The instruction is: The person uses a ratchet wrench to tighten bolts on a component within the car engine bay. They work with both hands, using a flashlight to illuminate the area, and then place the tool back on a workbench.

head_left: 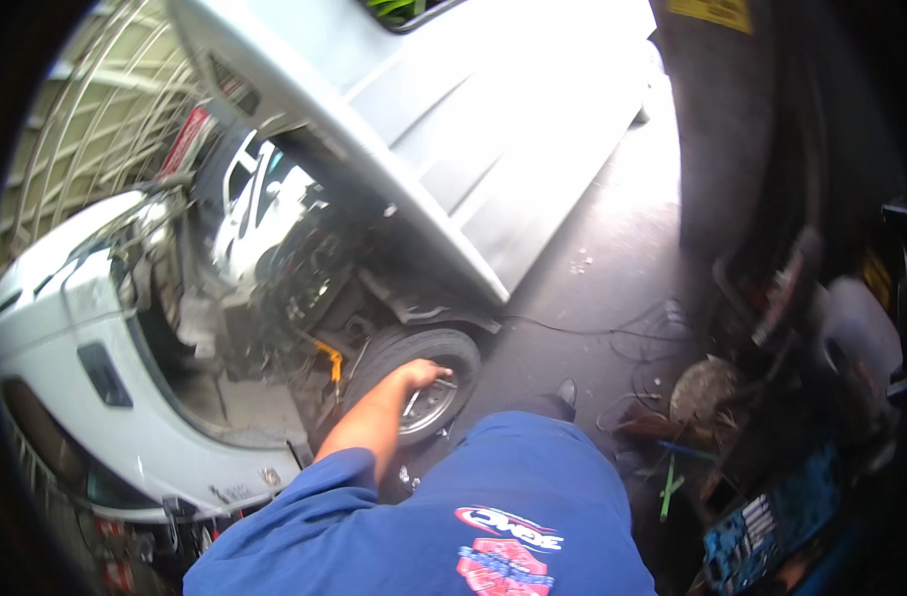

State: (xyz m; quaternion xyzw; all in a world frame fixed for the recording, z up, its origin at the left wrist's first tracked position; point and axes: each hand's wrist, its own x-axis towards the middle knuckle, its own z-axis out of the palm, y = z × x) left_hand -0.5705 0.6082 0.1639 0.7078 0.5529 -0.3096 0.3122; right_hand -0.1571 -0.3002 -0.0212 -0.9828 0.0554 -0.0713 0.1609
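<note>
My left hand (422,374) reaches out over the front wheel (442,350) of a white vehicle. Its fingers look curled, and something small and dark shows at the fingertips; I cannot make out what it is. A thin pale rod-like shape lies just below the hand, against the wheel's rim (432,412); whether the hand touches it is unclear. Left of the wheel, an orange tool or hook (331,360) hangs at the exposed engine parts (314,258). My right hand does not show.
A large white tilted body section (424,139) rises above the engine area. Right of me, a cable (612,331) runs across the dark floor. A blue tool case (771,521), a green cross-shaped tool (669,487) and a whitish plastic container (859,333) crowd the right side.
</note>
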